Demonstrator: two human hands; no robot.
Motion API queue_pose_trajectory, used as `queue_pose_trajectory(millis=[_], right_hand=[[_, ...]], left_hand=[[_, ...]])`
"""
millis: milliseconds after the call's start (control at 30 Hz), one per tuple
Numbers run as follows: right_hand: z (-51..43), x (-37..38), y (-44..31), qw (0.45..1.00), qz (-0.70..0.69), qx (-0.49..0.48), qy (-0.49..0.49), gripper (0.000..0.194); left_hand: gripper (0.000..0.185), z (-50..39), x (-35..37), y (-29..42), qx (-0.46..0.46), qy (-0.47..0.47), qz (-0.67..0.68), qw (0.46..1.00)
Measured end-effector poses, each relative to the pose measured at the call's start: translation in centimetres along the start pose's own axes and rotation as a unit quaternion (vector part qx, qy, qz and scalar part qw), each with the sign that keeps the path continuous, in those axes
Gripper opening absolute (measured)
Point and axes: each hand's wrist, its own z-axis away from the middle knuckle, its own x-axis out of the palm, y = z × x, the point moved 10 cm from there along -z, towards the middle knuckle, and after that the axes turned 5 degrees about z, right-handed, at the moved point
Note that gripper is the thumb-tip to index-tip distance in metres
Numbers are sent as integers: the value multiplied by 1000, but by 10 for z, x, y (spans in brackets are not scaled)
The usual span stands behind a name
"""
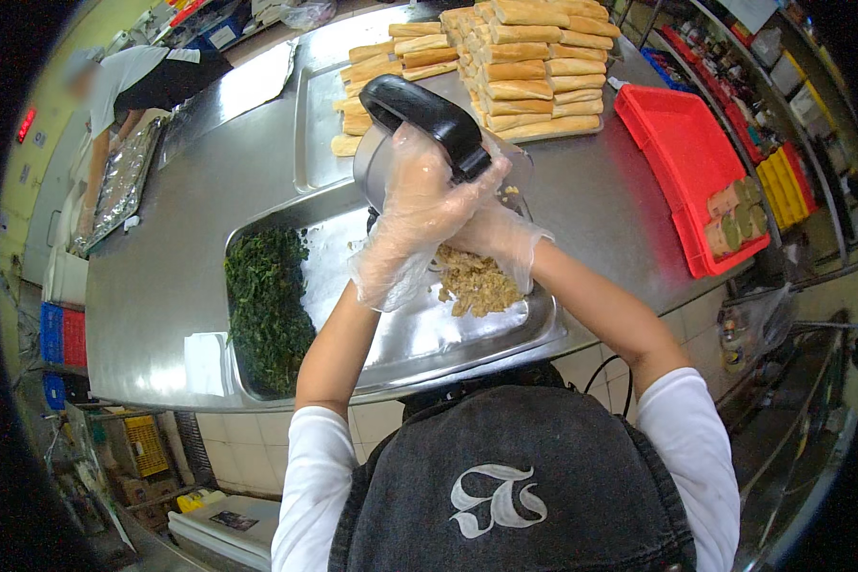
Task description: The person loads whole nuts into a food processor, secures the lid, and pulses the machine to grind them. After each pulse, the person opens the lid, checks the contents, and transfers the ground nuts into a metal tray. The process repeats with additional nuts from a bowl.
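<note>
A clear plastic pitcher-like bowl with a thick black handle is tilted above a metal tray. My left hand, in a clear disposable glove, grips the bowl beside its handle. My right hand, gloved the same way, crosses under the left against the bowl; its fingers are hidden, so its grip cannot be made out. Pale brown chopped food lies in the tray below my right wrist. Dark green chopped leaves fill the tray's left side. Bits of food cling near the bowl's right side.
Bread sticks are stacked high on trays at the back. A red plastic tray holding several cans stands right. White paper lies at the left. Another person leans over a foil-covered tray at far left.
</note>
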Motion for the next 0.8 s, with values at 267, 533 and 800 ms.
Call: queue_pose_trajectory(millis=[267, 533, 800], right_hand=[[3, 16, 36, 898, -422, 74, 94, 61], [47, 15, -3, 990, -67, -69, -101, 23], [-7, -34, 19, 980, -62, 83, 168, 36]], left_hand=[[24, 7, 12, 19, 104, -31, -74, 991], [33, -2, -1, -9, 73, -41, -67, 994], [18, -10, -16, -19, -4, -14, 70, 997]])
